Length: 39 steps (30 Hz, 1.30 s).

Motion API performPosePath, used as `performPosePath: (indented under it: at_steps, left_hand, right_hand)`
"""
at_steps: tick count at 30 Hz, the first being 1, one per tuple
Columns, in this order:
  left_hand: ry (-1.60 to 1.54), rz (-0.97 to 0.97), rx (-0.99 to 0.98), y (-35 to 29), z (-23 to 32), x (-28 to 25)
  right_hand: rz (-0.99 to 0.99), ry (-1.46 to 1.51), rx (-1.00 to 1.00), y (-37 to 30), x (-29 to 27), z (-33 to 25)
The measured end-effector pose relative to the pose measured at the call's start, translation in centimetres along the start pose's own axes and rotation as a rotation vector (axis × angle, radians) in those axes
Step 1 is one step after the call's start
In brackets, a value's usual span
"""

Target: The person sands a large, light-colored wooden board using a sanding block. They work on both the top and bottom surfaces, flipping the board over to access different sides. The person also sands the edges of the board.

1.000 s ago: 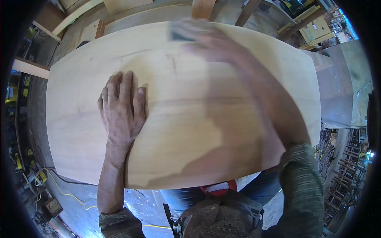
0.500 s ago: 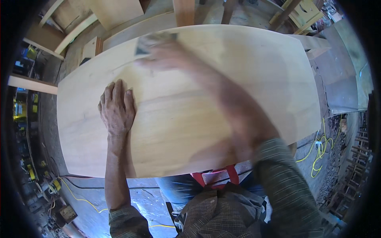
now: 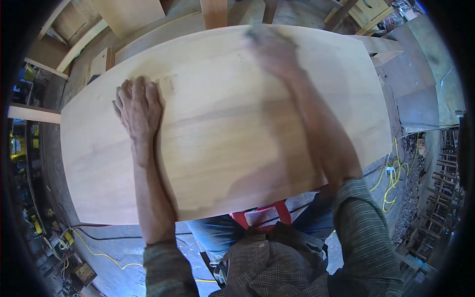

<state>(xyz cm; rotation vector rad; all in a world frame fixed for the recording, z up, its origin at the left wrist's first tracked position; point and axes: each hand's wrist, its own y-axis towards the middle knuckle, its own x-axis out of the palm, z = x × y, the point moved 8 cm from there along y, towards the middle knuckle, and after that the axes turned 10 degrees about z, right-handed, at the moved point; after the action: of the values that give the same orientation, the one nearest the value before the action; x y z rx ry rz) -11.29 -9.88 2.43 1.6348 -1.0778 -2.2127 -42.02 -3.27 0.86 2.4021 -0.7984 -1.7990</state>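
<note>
Pale and wooden, the panel [image 3: 213,143] lies under the slightly spread fingers of our left hand [image 3: 140,109] and our blurred right hand [image 3: 277,54], whose fingers' hold on a dark object [image 3: 257,32] we cannot tell; marks [image 3: 170,83] beside our left fingers suggest surface work partway, its remainder unclear.

One left hand [image 3: 138,106], one right hand [image 3: 274,49], one pale wooden board [image 3: 217,148].
I count two bare forearms [image 3: 150,198] of mine, two patterned sleeves [image 3: 368,232], two denim legs [image 3: 210,235], one dark block [image 3: 256,33], blurred, in my right hand, one red-edged piece [image 3: 284,213] and one tangle of yellow cord [image 3: 391,185]; the yellow-and-black items [image 3: 35,223] on the left and the wooden frames [image 3: 440,188] on the far right are too small for me to count.
</note>
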Motion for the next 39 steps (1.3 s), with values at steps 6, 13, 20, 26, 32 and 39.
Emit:
performPosePath:
  at_steps: [6, 13, 20, 26, 32, 39]
  left_hand:
    - [-0.117, -0.066, -0.060, -0.4, -1.7, -0.1]
    - [-0.072, -0.076, -0.024, -0.1, -0.7, 0.5]
    - [-0.070, -0.087, -0.028, 0.0, -0.9, 0.7]
    - [-0.037, -0.068, 0.011, 0.1, -0.5, 0.8]
    - [-0.086, -0.040, 0.069, -0.2, -0.9, 1.1]
    - [-0.100, -0.023, 0.013, 0.1, 0.3, 0.3]
  right_hand:
    - [0.162, 0.118, -0.505, -2.3, 0.0, -3.2]
    - [0.151, 0.119, -0.564, -4.8, 0.5, -7.7]
    - [0.175, -0.008, -0.307, -2.7, -0.8, 0.1]
    - [0.187, 0.069, -0.366, -0.9, 2.5, -7.6]
    - [-0.037, 0.285, -0.663, 1.1, 4.2, -8.9]
    - [-0.057, 0.213, -0.574, 2.4, 3.8, -6.2]
